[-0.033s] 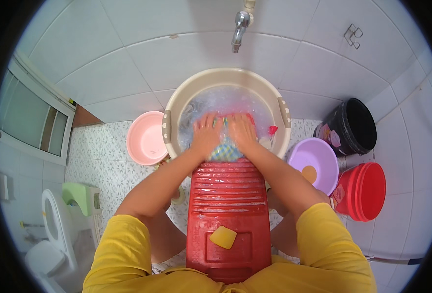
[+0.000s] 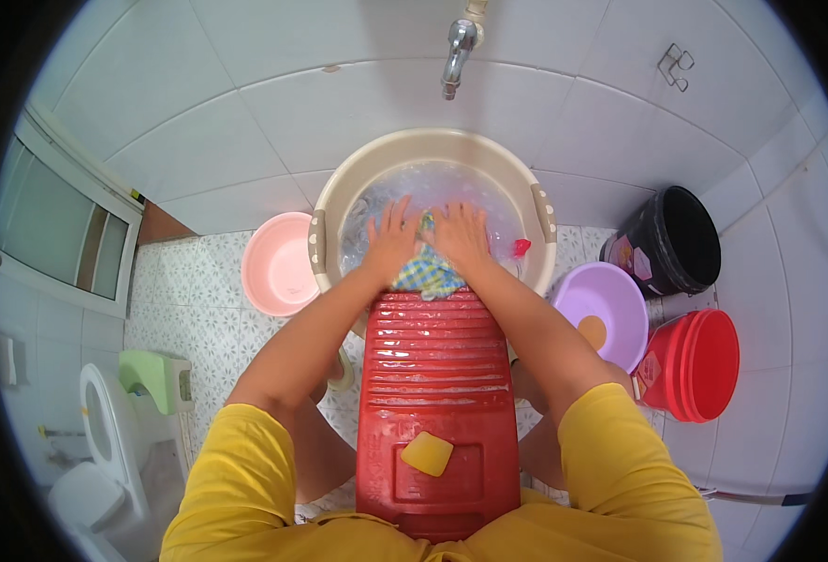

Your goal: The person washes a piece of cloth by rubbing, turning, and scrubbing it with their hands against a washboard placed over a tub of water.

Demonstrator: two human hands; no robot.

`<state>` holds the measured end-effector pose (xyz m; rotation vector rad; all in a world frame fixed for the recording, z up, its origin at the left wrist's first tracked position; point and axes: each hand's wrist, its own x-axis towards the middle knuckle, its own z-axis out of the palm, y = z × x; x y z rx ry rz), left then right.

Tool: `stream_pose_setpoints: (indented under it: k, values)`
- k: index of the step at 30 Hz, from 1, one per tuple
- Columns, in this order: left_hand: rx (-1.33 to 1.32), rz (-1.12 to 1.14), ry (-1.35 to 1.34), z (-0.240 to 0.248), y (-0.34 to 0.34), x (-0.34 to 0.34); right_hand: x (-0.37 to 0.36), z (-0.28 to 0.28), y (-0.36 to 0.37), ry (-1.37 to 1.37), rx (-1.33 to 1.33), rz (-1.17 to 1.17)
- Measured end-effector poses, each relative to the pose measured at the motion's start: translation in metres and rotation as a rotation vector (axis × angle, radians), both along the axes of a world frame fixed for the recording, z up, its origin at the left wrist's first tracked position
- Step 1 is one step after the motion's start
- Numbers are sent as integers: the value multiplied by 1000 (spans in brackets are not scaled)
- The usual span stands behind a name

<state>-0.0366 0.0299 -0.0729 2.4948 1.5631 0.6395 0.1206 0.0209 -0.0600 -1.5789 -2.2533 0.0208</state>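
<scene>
A wet blue-and-yellow checked cloth (image 2: 428,273) is bunched at the far end of a red ridged washboard (image 2: 437,351), which slopes down into a large cream tub (image 2: 418,142) of cloudy, sudsy water. My left hand (image 2: 392,239) lies on the cloth's left side with its fingers spread toward the water. On the right side, my right hand (image 2: 461,239) presses flat with fingers stretched out. Some of the cloth shows between the two hands; the part under my palms is hidden. A yellow bar of soap (image 2: 428,454) rests on the washboard's near, flat part.
A pink basin (image 2: 281,265) stands left of the tub. To the right are a purple basin (image 2: 615,309), a black bucket (image 2: 681,244) and a red bucket (image 2: 704,365). A metal tap (image 2: 457,58) juts from the wall above. A green stool (image 2: 156,379) stands at left.
Both hands have shifted a little farther from me, and their fingers are more spread. The cloth has slid slightly away too, baring more of the washboard's wet ridges. The soap stays put.
</scene>
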Motion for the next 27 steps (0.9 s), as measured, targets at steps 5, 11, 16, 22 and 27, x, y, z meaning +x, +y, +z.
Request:
stream_pose_setpoints:
  k: [5,11,16,22,27]
  values:
    - [-627,-222,-565,42,-2,-12,9,52,3,126,-818,143]
    - [-284,-415,-82,96,-142,-25,35,89,-129,164,-363,601]
    - [-237,-311,46,80,-136,-12,29,50,-113,118,-155,452]
    - [-193,-269,43,7,-7,-12,15,10,-13,-69,-197,198]
    - [-522,151,-446,3,34,-23,-9,13,-4,126,-325,63]
